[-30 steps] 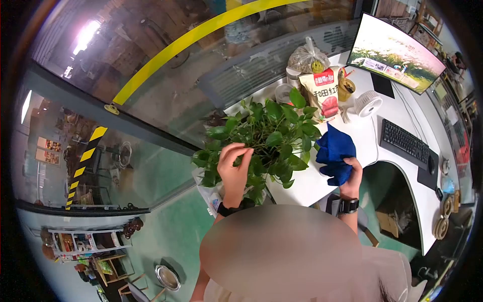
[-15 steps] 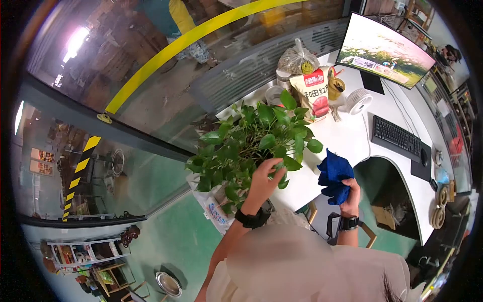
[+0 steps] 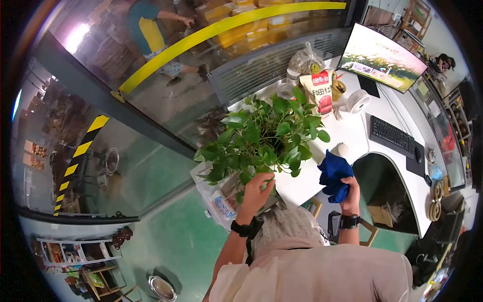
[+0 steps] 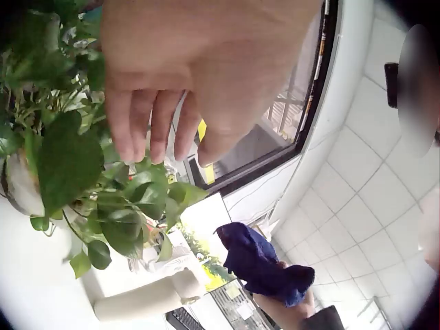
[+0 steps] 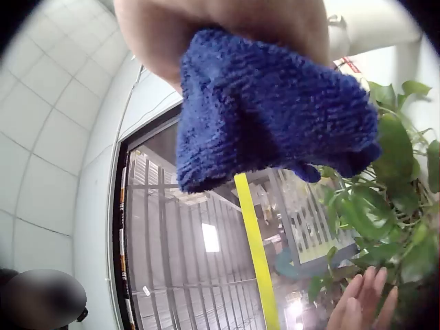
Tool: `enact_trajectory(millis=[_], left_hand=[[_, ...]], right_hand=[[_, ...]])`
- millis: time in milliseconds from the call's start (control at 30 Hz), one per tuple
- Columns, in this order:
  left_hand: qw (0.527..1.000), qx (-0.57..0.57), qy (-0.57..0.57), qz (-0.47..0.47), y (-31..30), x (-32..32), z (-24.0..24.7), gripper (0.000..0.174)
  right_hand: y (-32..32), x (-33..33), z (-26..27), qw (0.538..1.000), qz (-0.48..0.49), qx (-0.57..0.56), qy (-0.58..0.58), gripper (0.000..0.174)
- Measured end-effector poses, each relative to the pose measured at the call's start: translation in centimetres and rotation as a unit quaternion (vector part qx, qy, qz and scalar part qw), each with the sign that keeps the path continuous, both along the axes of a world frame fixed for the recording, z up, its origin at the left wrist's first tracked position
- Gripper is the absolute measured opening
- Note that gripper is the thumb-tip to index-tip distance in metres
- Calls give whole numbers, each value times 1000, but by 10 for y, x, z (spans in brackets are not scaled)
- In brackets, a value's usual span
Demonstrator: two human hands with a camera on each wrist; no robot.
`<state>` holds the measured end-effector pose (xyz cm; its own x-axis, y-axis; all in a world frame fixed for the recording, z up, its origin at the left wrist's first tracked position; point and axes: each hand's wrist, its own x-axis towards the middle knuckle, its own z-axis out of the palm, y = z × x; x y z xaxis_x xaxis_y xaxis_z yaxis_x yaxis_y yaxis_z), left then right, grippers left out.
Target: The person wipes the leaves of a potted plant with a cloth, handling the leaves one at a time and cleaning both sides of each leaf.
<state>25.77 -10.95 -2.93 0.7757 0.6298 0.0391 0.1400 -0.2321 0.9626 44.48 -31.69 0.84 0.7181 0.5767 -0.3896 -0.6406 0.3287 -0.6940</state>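
A bushy potted plant [image 3: 274, 133] with broad green leaves stands at the desk's left end. My left hand [image 3: 255, 196] is at its near edge, fingers relaxed and loosely bent, fingertips right by the lower leaves. In the left wrist view the fingers [image 4: 158, 130] hang beside the foliage, and no leaf shows gripped between them. Off to the right, my right hand [image 3: 350, 196] grips a bunched blue cloth [image 3: 333, 173] over the desk's front edge. Its fuzzy pile fills the right wrist view, where the cloth [image 5: 268, 110] hides most of the fingers.
A white bottle [image 4: 144, 295] stands on the desk, close behind the cloth. Farther back are a snack bag [image 3: 319, 93], a small fan [image 3: 358, 102], a keyboard [image 3: 391, 135] and a monitor [image 3: 383, 58]. A plastic bin [image 3: 216, 194] sits left of the desk, by the glass partition.
My left hand has moved from the plant's left side rightward, then down to its near edge. The right hand keeps the cloth, now slightly lower. A person has come into view behind the glass.
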Motion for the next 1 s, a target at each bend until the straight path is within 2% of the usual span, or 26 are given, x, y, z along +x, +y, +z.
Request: enact_trajectory(millis=[67, 167, 267, 367, 400, 500, 633, 667, 800, 900, 1000], left_hand=[[999, -35, 12, 5, 4, -13, -1, 21], [998, -55, -33, 12, 4, -25, -21, 21], [996, -90, 14, -21, 2, -27, -30, 23], [988, -141, -8, -68, -9, -20, -24, 24], [980, -160, -18, -115, -10, -16, -31, 28], [972, -157, -38, -169, -22, -2, -19, 30], [962, -155, -75, -210, -33, 21, -19, 43], [962, -151, -84, -209, -35, 28, -25, 51], [966, -116, -21, -230, -45, 59, -29, 63], [961, -85, -11, -264, -51, 80, -23, 64], [966, -137, -13, -217, -56, 105, -34, 66]], right_hand=[[-1, -10, -2, 1000, -19, -10, -13, 45], [-6, -24, -1, 999, -23, -19, -32, 45], [-7, -33, 0, 999, -34, -23, -34, 47], [-15, -36, -4, 997, -46, -41, -48, 47], [-18, -37, -4, 997, -44, -44, -54, 46], [-22, -40, 2, 996, -47, -58, -51, 46], [-20, -38, 2, 995, -54, -67, -56, 46], [-20, -37, 3, 994, -51, -76, -56, 46], [-17, -24, 0, 992, -20, -104, -68, 43], [-15, -11, -5, 987, -8, -145, -73, 40], [-14, 6, -19, 984, 31, -157, -73, 36]])
